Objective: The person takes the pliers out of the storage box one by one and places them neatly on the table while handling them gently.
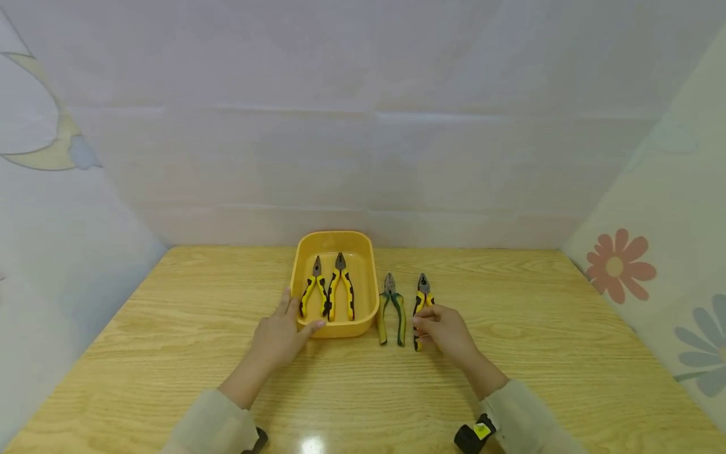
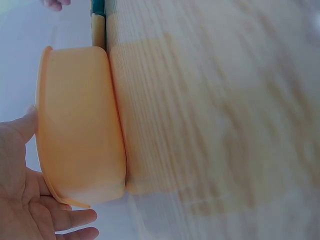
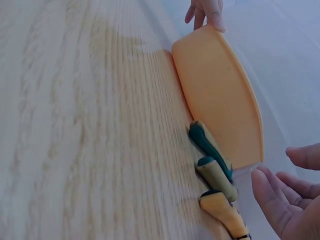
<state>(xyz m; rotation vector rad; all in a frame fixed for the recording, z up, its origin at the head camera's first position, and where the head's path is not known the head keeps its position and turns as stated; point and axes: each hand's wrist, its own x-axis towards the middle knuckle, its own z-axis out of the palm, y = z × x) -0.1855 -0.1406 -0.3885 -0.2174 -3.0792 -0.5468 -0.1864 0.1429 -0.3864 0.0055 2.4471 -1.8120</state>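
A yellow plastic bin (image 1: pixel 336 330) stands on the table with two yellow-and-black pliers (image 1: pixel 312 288) (image 1: pixel 341 287) lying in it. At its near left corner my left hand (image 1: pixel 282 334) touches the rim, thumb at the front and fingers along the side; the left wrist view shows the fingers fairly straight. Just right of the bin lie green-handled pliers (image 1: pixel 391 309), handles spread. Farther right is another pair of yellow-and-black pliers (image 1: pixel 423 287). Over its handles hovers my right hand (image 1: pixel 448 331), partly covering them. In the right wrist view, thumb and fingers are apart, holding nothing.
The wooden table (image 1: pixel 198 302) ends at a pale sheet (image 1: pixel 363 157) hanging behind it. Patterned walls stand on both sides, with a red flower (image 1: pixel 615 266) on the right one. A black strap device (image 1: pixel 475 435) sits at the right wrist.
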